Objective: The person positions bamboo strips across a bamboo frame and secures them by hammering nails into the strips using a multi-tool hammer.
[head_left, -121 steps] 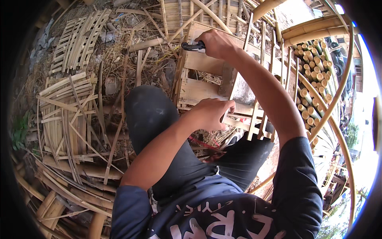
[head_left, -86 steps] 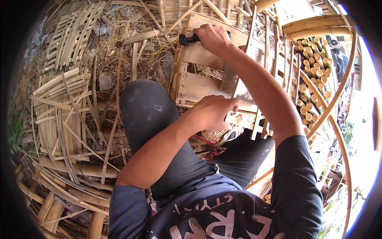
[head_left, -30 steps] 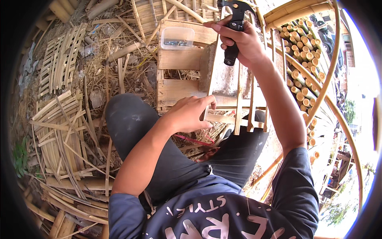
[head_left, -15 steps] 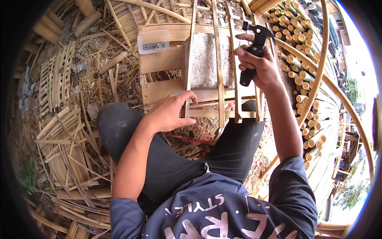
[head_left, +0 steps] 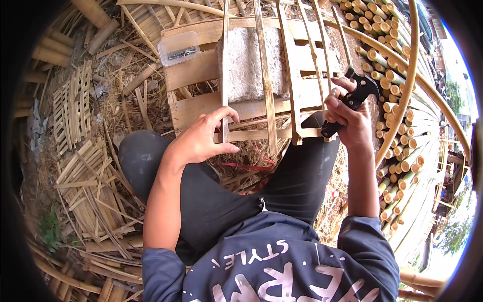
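I see left hand (head_left: 197, 137) gripping slat frame (head_left: 265, 75), right hand (head_left: 352, 117) clasping hammer (head_left: 360, 89). Frame partly hides stone block (head_left: 244, 65); plastic tub (head_left: 174, 41) far left, bamboo poles (head_left: 404, 170) right.

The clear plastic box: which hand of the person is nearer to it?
Left. The left hand is below and slightly right of the clear plastic box in the picture; the right hand, holding a hammer, is farther right.
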Motion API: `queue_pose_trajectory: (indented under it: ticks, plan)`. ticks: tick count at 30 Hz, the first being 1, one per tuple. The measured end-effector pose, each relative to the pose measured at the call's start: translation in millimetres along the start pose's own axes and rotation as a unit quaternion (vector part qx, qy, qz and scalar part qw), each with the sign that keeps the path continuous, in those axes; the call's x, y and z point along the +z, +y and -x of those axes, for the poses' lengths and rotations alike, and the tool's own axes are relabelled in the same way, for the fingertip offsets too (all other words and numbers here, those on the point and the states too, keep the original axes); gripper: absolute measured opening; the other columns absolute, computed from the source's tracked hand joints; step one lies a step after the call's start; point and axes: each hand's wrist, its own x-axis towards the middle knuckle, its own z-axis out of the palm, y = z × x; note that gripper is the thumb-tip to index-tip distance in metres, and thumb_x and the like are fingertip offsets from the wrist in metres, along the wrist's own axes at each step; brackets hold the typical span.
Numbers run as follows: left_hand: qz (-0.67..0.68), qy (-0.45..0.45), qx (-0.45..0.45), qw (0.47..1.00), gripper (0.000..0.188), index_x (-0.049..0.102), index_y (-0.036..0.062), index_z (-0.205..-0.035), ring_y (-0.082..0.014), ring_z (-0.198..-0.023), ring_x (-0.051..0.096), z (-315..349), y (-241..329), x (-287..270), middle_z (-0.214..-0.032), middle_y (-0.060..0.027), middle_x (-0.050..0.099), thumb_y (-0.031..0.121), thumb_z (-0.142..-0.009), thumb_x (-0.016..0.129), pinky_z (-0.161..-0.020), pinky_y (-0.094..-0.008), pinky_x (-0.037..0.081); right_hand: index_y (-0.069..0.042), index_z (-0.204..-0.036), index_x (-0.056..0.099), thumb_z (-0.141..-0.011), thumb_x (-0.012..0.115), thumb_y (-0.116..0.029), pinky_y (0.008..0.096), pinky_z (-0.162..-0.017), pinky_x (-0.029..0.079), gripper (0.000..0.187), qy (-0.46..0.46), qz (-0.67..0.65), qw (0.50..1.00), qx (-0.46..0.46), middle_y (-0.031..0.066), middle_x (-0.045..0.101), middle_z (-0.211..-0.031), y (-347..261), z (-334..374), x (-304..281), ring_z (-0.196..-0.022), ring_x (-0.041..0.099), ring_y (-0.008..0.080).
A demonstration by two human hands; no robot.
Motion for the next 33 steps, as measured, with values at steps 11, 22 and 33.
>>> queue_pose_trajectory:
  ticks: [11, 22, 33]
  plan:
    - [0.002, 0.021, -0.008, 1.0, 0.053, 0.055, 0.0068, -0.119, -0.0097, -0.082, 0.055, 4.4, 4.6, 1.6, -0.1, -0.0035, 0.06, 0.008, -0.075, 0.085, -0.083, -0.0293, 0.047, -0.004, -0.129, 0.064, -0.085, 0.076, 0.002, 0.0207, -0.053, 0.039, 0.046, 0.023, -0.03, 0.999, 0.013, 0.0006, 0.064, -0.083, 22.2, 38.6, 14.9, -0.057, 0.049, 0.0051]
    - [0.003, 0.034, 0.015, 0.999, 0.047, 0.055, 0.0081, -0.114, -0.0068, -0.082, 0.05, -4.0, 6.8, -3.1, -0.091, 0.0023, 0.053, 0.012, -0.077, 0.084, -0.081, -0.028, 0.045, -0.005, -0.127, 0.063, -0.089, 0.072, 0.001, 0.0257, -0.058, 0.044, 0.04, 0.156, -0.075, 0.984, -0.036, 0.0, 0.064, -0.086, 15.6, 57.4, -34.4, -0.055, 0.041, 0.0032]
    - [0.093, 0.015, 0.013, 0.996, 0.045, 0.053, 0.0062, -0.116, -0.0061, -0.085, 0.059, -39.2, 19.8, -27.3, -0.092, -0.0001, 0.061, 0.01, -0.083, 0.082, -0.079, -0.0256, 0.05, -0.004, -0.127, 0.065, -0.088, 0.074, -0.001, 0.025, -0.059, 0.045, 0.04, 0.158, -0.08, 0.983, -0.043, 0.0065, 0.069, -0.088, 14.0, 60.2, -40.5, -0.055, 0.044, 0.0028]
